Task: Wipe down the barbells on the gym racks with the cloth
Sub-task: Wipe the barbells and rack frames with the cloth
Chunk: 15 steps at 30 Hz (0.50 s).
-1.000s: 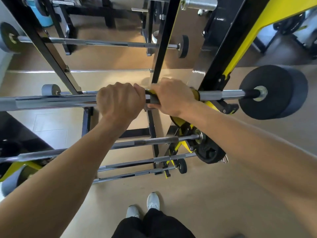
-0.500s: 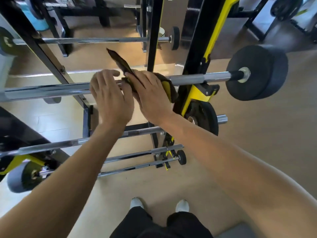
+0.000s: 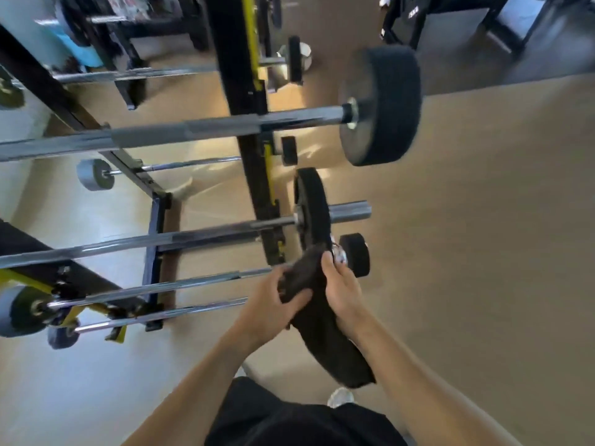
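Note:
A dark cloth (image 3: 325,326) hangs between my two hands, low in the middle of the view and away from every bar. My left hand (image 3: 273,304) grips its upper end with the thumb over the fabric. My right hand (image 3: 343,284) pinches the same end from the right side. The top barbell (image 3: 180,133) lies across the black and yellow rack (image 3: 238,91), carrying a thick black plate (image 3: 386,104) on its right end. A second barbell (image 3: 180,239) with a thin black plate (image 3: 310,207) rests lower on the rack. The whole frame is motion-blurred.
Thinner bars (image 3: 161,284) lie on the lowest rack pegs, with small grey plates (image 3: 19,312) at the left. Another rack with a bar (image 3: 135,74) stands behind. Tan floor (image 3: 483,252) opens out to the right. A black bench frame (image 3: 450,17) is at the top right.
Both hands have come off the top barbell and dropped down toward my body, bringing the cloth with them. The view has swung, so the rack now sits higher and further left.

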Available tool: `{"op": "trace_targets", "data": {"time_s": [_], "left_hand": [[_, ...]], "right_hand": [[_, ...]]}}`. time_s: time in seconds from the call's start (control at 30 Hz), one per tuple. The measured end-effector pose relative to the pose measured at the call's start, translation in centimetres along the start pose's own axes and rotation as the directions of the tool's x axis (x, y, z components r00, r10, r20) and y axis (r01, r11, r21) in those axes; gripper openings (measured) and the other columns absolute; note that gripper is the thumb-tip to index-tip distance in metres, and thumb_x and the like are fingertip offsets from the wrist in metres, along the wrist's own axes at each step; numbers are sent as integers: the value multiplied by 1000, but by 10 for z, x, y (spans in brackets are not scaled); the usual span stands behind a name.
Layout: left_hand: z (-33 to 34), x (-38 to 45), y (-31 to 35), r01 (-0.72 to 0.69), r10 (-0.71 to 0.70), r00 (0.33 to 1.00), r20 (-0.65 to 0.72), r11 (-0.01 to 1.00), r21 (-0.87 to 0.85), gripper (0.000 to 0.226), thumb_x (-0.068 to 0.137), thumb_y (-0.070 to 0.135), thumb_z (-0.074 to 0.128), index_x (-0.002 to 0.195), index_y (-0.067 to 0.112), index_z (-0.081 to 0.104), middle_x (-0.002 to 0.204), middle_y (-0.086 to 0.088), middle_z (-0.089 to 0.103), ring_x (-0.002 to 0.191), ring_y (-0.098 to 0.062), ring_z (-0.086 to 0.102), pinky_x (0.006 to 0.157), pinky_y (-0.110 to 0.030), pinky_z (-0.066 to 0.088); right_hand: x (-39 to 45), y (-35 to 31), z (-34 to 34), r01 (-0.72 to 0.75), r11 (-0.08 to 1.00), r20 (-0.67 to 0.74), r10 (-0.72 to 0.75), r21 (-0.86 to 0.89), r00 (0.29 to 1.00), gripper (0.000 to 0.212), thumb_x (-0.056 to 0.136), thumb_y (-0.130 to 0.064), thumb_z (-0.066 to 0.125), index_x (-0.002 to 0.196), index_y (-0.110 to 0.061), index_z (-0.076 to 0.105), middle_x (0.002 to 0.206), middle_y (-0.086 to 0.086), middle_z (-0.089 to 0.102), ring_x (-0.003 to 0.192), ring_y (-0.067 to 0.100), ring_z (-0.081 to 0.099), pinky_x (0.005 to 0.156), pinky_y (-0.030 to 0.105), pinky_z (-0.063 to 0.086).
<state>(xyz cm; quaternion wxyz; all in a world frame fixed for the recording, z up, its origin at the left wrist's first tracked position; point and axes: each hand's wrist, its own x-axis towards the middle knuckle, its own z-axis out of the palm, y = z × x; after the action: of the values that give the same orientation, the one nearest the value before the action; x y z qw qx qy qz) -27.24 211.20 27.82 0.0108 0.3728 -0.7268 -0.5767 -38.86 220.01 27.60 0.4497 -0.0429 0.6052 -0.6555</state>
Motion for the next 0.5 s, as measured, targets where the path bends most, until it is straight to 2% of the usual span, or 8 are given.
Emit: {"op": "trace_targets", "data": {"time_s": [0.03, 0.1, 0.17, 0.2, 0.3, 0.33, 0.4, 0.5], "left_hand": [[24, 1, 6, 20, -19, 999, 27, 999, -27, 39, 89, 29, 71, 122, 23, 53, 112, 1, 65, 96, -15, 67, 65, -24, 58], [68, 8, 18, 67, -62, 996, 70, 995, -74, 34, 88, 29, 72, 117, 24, 54, 110, 3, 65, 96, -11, 66, 65, -19, 56], [109, 20, 27, 93, -87, 991, 105, 994, -54, 33, 86, 27, 75, 112, 21, 56, 108, 2, 65, 96, -10, 65, 70, -20, 56], [127, 28, 32, 100, -97, 988, 124, 995, -20, 33, 84, 27, 76, 111, 21, 57, 106, 2, 66, 96, -11, 65, 73, -22, 57], [171, 56, 53, 83, -87, 975, 205, 996, 27, 26, 79, 24, 80, 100, 22, 64, 91, 6, 71, 88, -11, 68, 75, -23, 56], [184, 67, 62, 75, -77, 972, 220, 997, 19, 20, 79, 20, 80, 93, 22, 66, 84, 6, 71, 83, -10, 68, 71, -20, 54], [207, 93, 80, 76, -75, 981, 181, 997, 4, 18, 79, 15, 80, 86, 18, 64, 77, 6, 69, 78, -11, 67, 68, -19, 52], [236, 144, 100, 127, -119, 981, 156, 991, -40, 39, 74, 25, 85, 100, 15, 58, 93, -1, 68, 87, -14, 66, 75, -26, 55]], "right_hand": [[-4, 1, -28, -83, 993, -9, 84, 78, 996, 34, 105, -28, 43, 107, -4, 68, 100, 11, 75, 99, 25, 70, 76, 28, 58], [-13, -4, -81, -170, 978, -14, 173, 123, 985, 29, 100, -25, 52, 111, -3, 67, 108, 19, 72, 99, 29, 70, 79, 37, 59], [-22, -15, -132, -174, 982, 36, 172, 75, 984, 21, 94, -19, 63, 112, -9, 68, 108, 15, 73, 98, 28, 71, 84, 43, 58], [-25, -22, -158, -143, 990, 79, 143, -1, 987, 22, 90, -16, 68, 112, -13, 68, 106, 11, 74, 98, 27, 71, 84, 45, 58], [-17, -36, -231, -24, 957, 185, 80, -289, 979, 41, 79, -12, 82, 116, -17, 67, 109, 6, 73, 102, 23, 70, 82, 38, 58], [-8, -39, -250, 0, 930, 172, 68, -369, 983, 43, 76, -11, 83, 116, -16, 68, 109, 5, 73, 103, 22, 69, 82, 35, 58], [16, -49, -283, 15, 899, 75, 20, -437, 997, 35, 77, -5, 81, 109, -16, 71, 102, 3, 75, 97, 20, 71, 78, 29, 57], [60, -78, -320, 31, 893, -36, -53, -450, 998, 28, 82, 5, 73, 97, -19, 72, 91, -3, 76, 90, 12, 71, 78, 24, 55]]}}
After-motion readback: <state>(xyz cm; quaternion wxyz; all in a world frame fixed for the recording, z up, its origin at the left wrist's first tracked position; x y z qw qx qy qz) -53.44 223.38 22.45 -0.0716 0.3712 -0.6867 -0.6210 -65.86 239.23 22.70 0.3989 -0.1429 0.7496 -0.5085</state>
